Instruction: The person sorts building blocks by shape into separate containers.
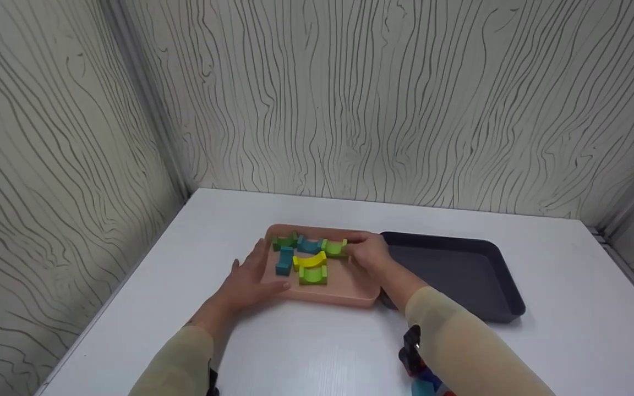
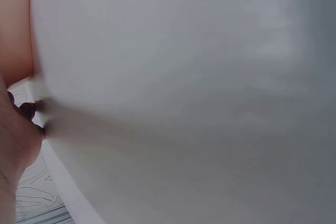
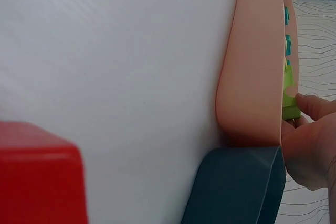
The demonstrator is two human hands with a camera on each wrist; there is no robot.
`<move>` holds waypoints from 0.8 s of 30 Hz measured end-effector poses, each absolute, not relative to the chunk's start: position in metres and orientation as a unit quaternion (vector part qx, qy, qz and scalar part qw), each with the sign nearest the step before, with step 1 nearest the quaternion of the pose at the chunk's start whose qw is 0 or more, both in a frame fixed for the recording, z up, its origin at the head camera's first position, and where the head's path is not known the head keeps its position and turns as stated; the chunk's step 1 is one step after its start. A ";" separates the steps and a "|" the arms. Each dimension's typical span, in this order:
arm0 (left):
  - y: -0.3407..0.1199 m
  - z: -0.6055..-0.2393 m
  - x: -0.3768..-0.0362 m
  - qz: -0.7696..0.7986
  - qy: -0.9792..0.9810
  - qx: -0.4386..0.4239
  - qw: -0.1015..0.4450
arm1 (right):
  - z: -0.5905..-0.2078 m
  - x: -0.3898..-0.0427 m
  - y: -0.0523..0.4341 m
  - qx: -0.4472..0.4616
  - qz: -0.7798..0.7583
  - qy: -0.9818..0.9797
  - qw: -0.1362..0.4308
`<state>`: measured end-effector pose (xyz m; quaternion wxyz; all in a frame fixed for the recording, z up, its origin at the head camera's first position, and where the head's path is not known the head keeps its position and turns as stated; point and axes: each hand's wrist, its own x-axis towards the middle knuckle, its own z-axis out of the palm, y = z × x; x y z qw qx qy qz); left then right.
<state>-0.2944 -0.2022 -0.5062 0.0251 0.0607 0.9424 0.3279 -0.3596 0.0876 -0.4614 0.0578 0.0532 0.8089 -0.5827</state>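
Note:
A pink tray (image 1: 344, 294) lies mid-table and holds several coloured blocks: a yellow arch (image 1: 310, 259), a blue block (image 1: 283, 262) and green arches (image 1: 313, 274). My left hand (image 1: 251, 278) lies flat with straight fingers against the tray's left rim. My right hand (image 1: 369, 252) is at the tray's far right corner and pinches a green arch block (image 1: 334, 247). In the right wrist view a fingertip (image 3: 310, 106) touches that green block (image 3: 290, 106) over the pink tray's wall (image 3: 252, 77). The left wrist view shows my left hand (image 2: 16, 140) on the white table beside the pink tray (image 2: 16, 24).
A dark, empty-looking tray (image 1: 460, 275) sits right of the pink one, touching it; its corner (image 3: 236, 182) shows in the right wrist view. A red block (image 3: 37, 177) lies near my right forearm. Blue and red blocks (image 1: 427, 382) are at the front edge. Patterned walls enclose the table.

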 end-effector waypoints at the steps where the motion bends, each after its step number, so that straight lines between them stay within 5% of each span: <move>1: -0.202 -0.506 -0.295 0.326 0.943 0.062 0.025 | -0.461 -0.360 0.088 0.054 -0.587 0.805 0.061; 24: -0.202 -0.506 -0.293 0.322 0.944 0.072 0.019 | -0.470 -0.366 0.086 0.016 -0.582 0.811 0.062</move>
